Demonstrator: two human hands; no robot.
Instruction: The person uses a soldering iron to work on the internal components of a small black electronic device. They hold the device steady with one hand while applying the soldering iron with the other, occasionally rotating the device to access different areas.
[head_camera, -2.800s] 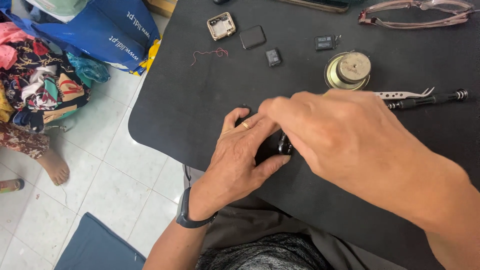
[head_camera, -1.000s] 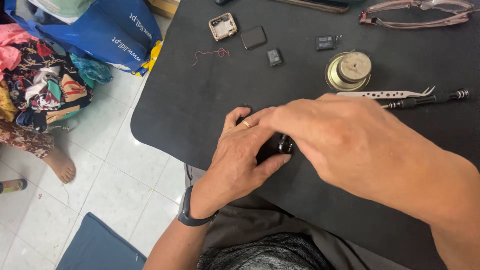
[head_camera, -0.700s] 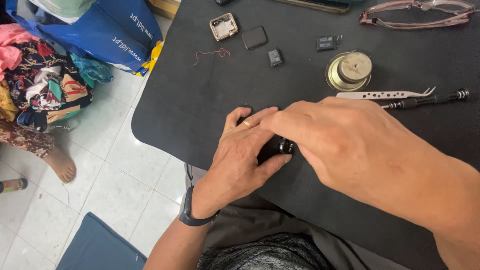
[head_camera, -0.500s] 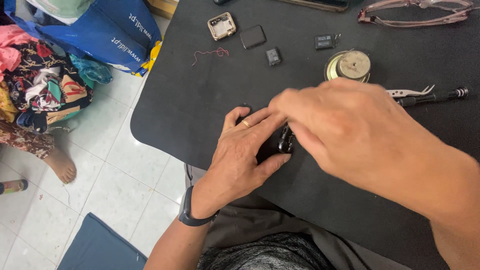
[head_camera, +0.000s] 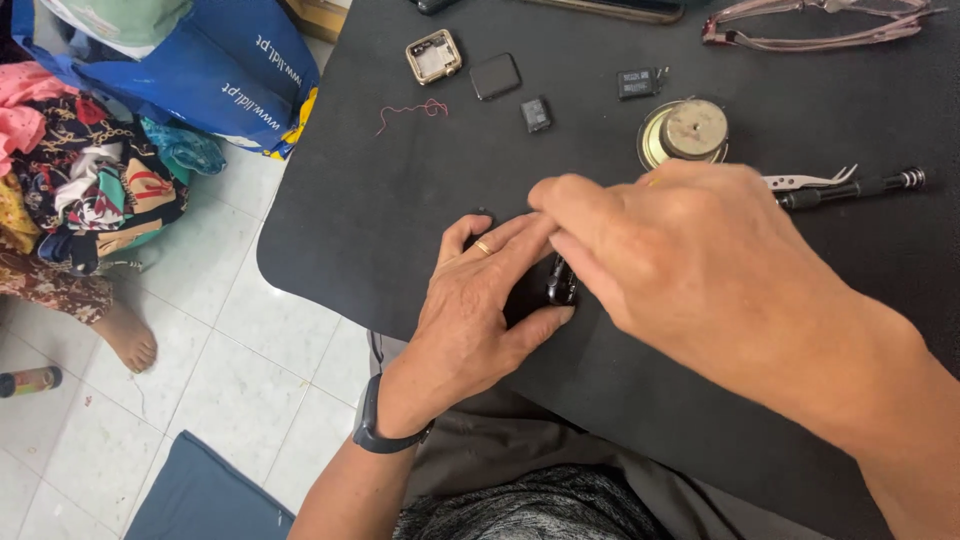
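Head view. The step in hand appears to be close work on a small dark device (head_camera: 560, 281) lying on the black table (head_camera: 380, 210), pinned between both hands near the table's front edge.

The left hand (head_camera: 470, 310) lies over the device, fingers curled close around it, thumb pressed against its near side; a ring shows on one finger and a dark band circles the wrist. The hand grips narrowly, holding the device steady.

The right hand (head_camera: 680, 260) reaches in from the right, fingers drawn together, fingertips touching the device's top edge beside the left fingers. Whether they pinch a part or a tool cannot be told.

Beyond the right hand lie a round metal part (head_camera: 685, 132), tweezers (head_camera: 805, 181) and a slim black screwdriver (head_camera: 860, 188). Farther off rest a small square casing (head_camera: 433, 56) and a dark square panel (head_camera: 495, 75).

The next move likely calls for a steady left-hand hold and fine fingertip control.
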